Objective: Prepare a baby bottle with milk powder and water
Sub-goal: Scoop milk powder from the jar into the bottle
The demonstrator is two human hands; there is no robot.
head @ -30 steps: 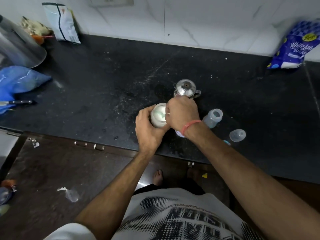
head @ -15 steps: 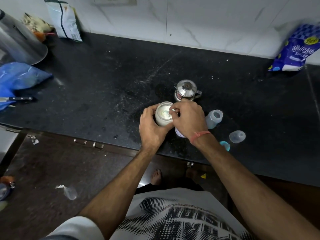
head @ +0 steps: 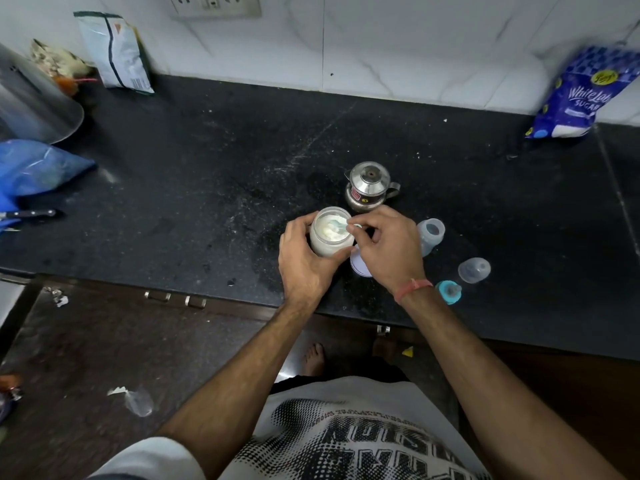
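Observation:
An open glass jar of white milk powder [head: 329, 233] stands on the black counter [head: 207, 174]. My left hand [head: 304, 261] is wrapped around its side. My right hand [head: 388, 247] pinches the handle of a small pale scoop [head: 341, 225] whose bowl sits in the powder. The jar's white lid [head: 358, 266] lies partly hidden under my right hand. The open clear baby bottle [head: 430, 235] stands just right of that hand. Its clear cap [head: 473, 270] and teal-ringed teat [head: 449, 292] lie nearer the counter's front edge. A small lidded steel kettle [head: 369, 185] stands behind the jar.
A blue sugar bag [head: 575, 95] leans on the wall at far right. A foil pouch [head: 116, 53] stands at back left, near a steel vessel [head: 31, 98], a blue plastic bag [head: 31, 168] and a knife [head: 27, 214]. Drawer handles [head: 175, 299] sit below the counter's front edge.
My right hand has drawn back from over the jar's mouth to its right rim, uncovering the powder and the scoop. My left hand stays on the jar.

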